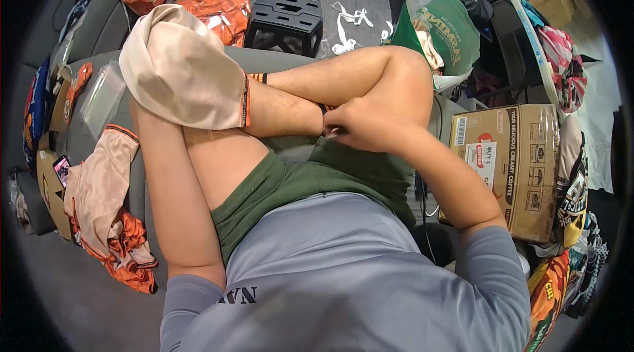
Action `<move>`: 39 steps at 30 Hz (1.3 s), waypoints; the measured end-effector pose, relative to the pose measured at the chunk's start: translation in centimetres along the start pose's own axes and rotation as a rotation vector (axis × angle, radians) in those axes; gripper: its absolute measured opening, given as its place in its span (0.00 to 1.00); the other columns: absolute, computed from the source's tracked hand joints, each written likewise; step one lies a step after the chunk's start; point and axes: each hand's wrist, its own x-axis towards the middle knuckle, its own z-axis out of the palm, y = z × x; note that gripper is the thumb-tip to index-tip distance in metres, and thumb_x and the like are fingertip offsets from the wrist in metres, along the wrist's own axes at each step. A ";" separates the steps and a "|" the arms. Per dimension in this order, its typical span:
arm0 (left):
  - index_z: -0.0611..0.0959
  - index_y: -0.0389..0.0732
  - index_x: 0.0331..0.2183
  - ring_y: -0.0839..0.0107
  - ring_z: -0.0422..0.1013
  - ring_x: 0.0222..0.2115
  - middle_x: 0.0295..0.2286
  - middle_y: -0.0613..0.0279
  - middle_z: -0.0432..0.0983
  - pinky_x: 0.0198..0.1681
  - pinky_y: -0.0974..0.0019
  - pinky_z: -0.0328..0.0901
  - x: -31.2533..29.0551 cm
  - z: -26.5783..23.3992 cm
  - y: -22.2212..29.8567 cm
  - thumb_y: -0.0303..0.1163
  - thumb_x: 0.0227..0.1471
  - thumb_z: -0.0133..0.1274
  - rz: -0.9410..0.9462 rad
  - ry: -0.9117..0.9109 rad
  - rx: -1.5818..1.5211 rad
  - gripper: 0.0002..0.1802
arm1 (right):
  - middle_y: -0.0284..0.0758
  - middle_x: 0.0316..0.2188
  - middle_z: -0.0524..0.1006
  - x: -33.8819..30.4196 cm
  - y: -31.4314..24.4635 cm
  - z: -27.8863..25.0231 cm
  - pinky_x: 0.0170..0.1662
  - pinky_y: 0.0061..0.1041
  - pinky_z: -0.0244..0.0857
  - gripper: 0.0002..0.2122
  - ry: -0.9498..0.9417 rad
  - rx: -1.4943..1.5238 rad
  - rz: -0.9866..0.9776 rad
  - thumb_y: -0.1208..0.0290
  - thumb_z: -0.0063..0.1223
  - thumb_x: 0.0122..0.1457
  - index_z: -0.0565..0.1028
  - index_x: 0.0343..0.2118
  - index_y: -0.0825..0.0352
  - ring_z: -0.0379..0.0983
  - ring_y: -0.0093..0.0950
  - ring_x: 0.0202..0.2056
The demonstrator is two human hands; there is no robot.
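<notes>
A pale peach satiny cloth with a black-and-orange trimmed edge hangs over my left knee and lower leg. My left forearm runs up under or behind it, so the cloth hides my left hand. My right hand is over my crossed legs, near the ankle and the hem of my green shorts. Its fingers are pinched around something small and dark that I cannot make out.
To my left on the grey sofa lie a similar peach-and-orange garment, a phone and clear plastic sleeves. Ahead are orange garments, a black folding stool and a green bag. A cardboard box stands right.
</notes>
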 end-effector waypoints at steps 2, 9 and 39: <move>0.73 0.43 0.46 0.67 0.68 0.42 0.40 0.62 0.71 0.48 0.66 0.63 1.0 -1.1 1.8 0.40 0.44 0.58 -0.022 0.037 -0.040 0.27 | 0.37 0.23 0.78 1.5 -0.4 1.8 0.32 0.34 0.69 0.07 -0.077 -0.063 -0.017 0.64 0.57 0.49 0.78 0.31 0.57 0.76 0.37 0.27; 0.71 0.40 0.47 0.66 0.70 0.39 0.39 0.59 0.71 0.42 0.64 0.69 0.4 -1.4 1.5 0.37 0.47 0.56 -0.355 -0.047 -0.927 0.25 | 0.35 0.24 0.79 5.2 0.4 6.5 0.32 0.35 0.72 0.09 -0.194 -0.229 -0.152 0.59 0.57 0.48 0.80 0.31 0.54 0.77 0.34 0.28; 0.73 0.37 0.45 0.63 0.71 0.38 0.38 0.56 0.73 0.43 0.65 0.68 1.1 -1.1 3.1 0.36 0.41 0.60 -0.254 -0.049 -0.344 0.28 | 0.36 0.24 0.79 -6.2 3.2 -1.0 0.33 0.30 0.68 0.09 -0.057 0.125 0.085 0.71 0.60 0.46 0.77 0.32 0.62 0.76 0.34 0.28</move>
